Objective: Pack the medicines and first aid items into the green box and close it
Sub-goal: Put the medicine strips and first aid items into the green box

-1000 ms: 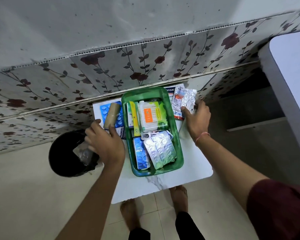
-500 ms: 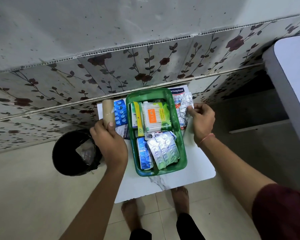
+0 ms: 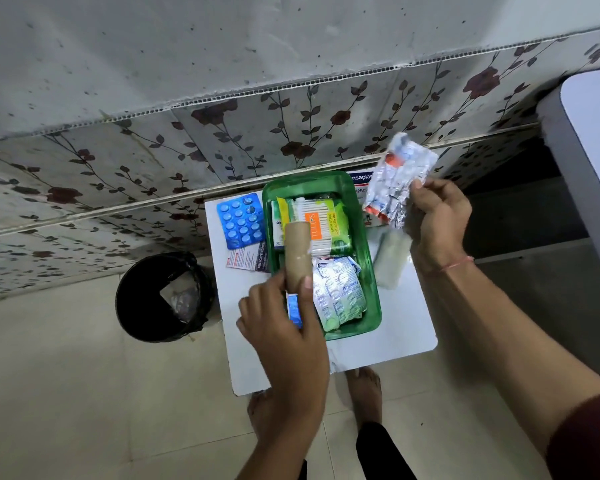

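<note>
On the white desk [image 3: 406,327] the green box [image 3: 369,258] sits open, holding a cotton swab pack [image 3: 329,226] and silver pill strips [image 3: 336,292], directly under the left hand [image 3: 284,327], whose fingers [image 3: 307,289] are closed around a tan roll [image 3: 297,254] held over the box. Right of the box, the right hand [image 3: 440,216] is raised, its fingers [image 3: 418,185] pinching foil strips [image 3: 395,181] above a white tube [image 3: 390,258] on the desk. Beyond the left fingers lie a blue blister pack [image 3: 241,220] and a sachet [image 3: 248,261], with a black bin [image 3: 163,296] on the floor further left.
</note>
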